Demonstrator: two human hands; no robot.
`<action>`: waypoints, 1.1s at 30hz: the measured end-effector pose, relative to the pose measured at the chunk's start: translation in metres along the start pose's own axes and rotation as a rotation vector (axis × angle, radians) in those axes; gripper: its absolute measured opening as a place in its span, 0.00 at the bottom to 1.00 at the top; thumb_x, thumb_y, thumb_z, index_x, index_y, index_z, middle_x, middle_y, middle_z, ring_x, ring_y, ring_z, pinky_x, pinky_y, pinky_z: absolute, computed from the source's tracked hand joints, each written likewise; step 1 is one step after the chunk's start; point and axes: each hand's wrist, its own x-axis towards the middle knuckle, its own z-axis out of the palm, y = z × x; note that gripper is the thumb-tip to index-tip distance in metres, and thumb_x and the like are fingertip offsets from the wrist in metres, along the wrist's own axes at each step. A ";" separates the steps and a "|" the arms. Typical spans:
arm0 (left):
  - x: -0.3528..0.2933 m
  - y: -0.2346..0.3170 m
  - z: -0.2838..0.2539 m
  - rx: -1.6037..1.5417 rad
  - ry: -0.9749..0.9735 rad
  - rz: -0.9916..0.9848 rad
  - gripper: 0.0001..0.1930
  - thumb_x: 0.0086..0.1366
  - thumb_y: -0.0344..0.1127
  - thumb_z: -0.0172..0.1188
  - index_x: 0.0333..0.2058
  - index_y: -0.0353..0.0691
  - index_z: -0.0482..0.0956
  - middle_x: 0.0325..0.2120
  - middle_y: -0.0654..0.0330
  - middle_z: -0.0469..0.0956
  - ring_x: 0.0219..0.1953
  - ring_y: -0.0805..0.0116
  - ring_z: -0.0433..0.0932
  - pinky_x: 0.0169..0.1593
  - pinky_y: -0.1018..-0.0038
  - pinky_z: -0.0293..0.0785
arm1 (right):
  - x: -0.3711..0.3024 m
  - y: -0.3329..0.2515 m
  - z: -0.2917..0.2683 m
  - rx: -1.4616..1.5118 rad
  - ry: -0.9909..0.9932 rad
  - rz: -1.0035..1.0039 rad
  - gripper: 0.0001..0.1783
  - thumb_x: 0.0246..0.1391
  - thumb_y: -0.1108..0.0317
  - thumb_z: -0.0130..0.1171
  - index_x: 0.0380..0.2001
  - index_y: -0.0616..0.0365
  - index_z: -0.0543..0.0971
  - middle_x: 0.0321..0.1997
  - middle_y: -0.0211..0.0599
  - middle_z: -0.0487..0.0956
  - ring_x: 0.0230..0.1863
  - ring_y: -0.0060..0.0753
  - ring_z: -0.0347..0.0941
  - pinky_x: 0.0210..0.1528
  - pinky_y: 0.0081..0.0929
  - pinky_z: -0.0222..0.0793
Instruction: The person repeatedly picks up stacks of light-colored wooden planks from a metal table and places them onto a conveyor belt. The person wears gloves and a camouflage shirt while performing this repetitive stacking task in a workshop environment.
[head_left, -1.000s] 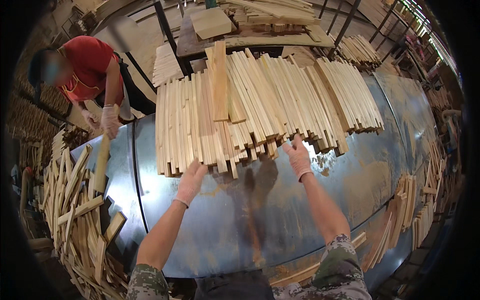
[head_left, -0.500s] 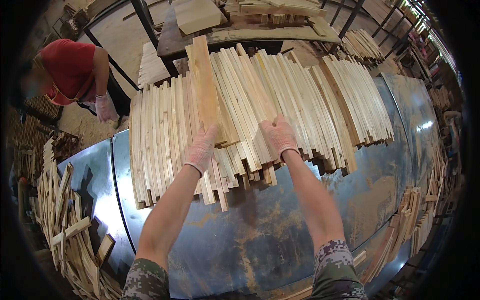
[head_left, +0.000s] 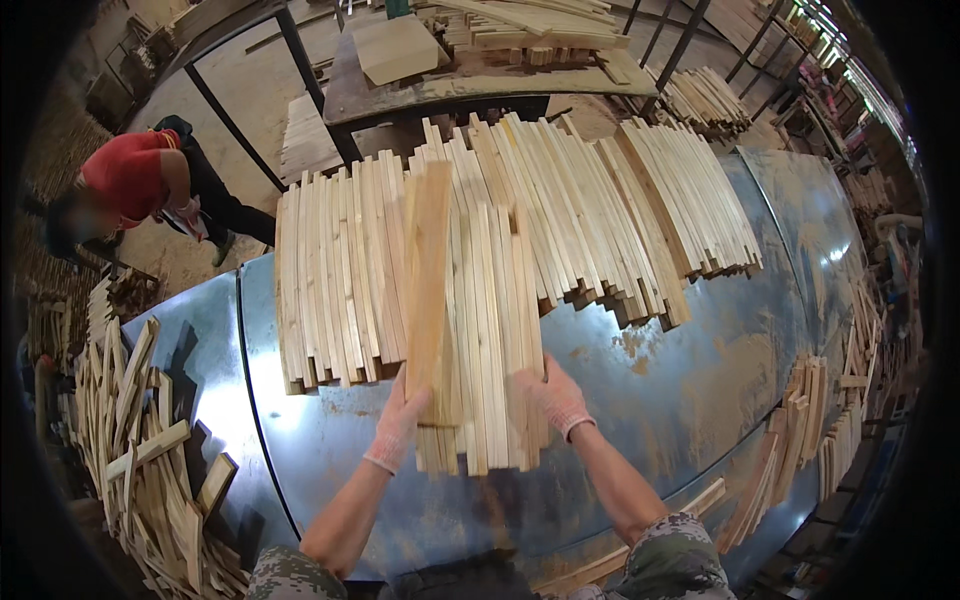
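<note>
A bundle of pale wooden strips (head_left: 490, 340) stretches toward me, squeezed between my two gloved hands. My left hand (head_left: 399, 418) closes on its left side, with the thumb on a wider board (head_left: 428, 290) that lies slantwise on top. On the right side, my right hand (head_left: 553, 398) presses its fingers against the outermost strip. The bundle's near ends stick out beyond the rest of the layer. Strips in a left group (head_left: 335, 275) and a right group (head_left: 600, 215) flank it on the metal tabletop (head_left: 640, 420).
Loose offcuts (head_left: 150, 450) are heaped at the left. More strips (head_left: 790, 450) lie at the right edge. Behind the layer stands a dark bench (head_left: 480, 80) bearing stacked wood. A person in a red top (head_left: 135, 175) bends over at the far left. Sawdust patches mark the tabletop.
Both hands have come nearer to me, drawing the bundle and the wider board out of the layer. The person at the left has bent lower and shifted.
</note>
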 end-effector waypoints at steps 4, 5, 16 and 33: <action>-0.096 -0.026 -0.009 -0.104 0.026 -0.111 0.44 0.68 0.31 0.63 0.78 0.34 0.52 0.71 0.54 0.66 0.71 0.64 0.66 0.75 0.68 0.60 | -0.091 0.040 0.030 0.067 -0.116 0.066 0.46 0.52 0.37 0.65 0.70 0.45 0.71 0.59 0.46 0.85 0.60 0.53 0.81 0.64 0.41 0.74; -0.120 -0.027 -0.013 -0.077 0.023 -0.128 0.44 0.66 0.30 0.63 0.78 0.33 0.53 0.71 0.54 0.67 0.71 0.63 0.66 0.75 0.68 0.60 | -0.116 0.047 0.038 0.061 -0.121 0.079 0.46 0.51 0.38 0.66 0.70 0.45 0.71 0.59 0.46 0.85 0.60 0.53 0.81 0.64 0.41 0.74; -0.332 -0.133 -0.081 -0.008 0.084 -0.124 0.45 0.60 0.29 0.64 0.76 0.33 0.57 0.69 0.54 0.70 0.69 0.62 0.69 0.73 0.67 0.62 | -0.325 0.123 0.143 0.008 -0.130 0.115 0.47 0.49 0.40 0.66 0.70 0.47 0.70 0.57 0.49 0.85 0.60 0.55 0.81 0.63 0.41 0.75; -0.450 -0.211 -0.139 0.932 0.452 -0.043 0.41 0.59 0.47 0.68 0.67 0.30 0.71 0.70 0.38 0.66 0.72 0.41 0.65 0.71 0.57 0.65 | -0.397 0.145 0.283 -0.224 -0.033 -0.086 0.41 0.54 0.45 0.63 0.66 0.57 0.70 0.55 0.63 0.83 0.59 0.64 0.78 0.63 0.50 0.73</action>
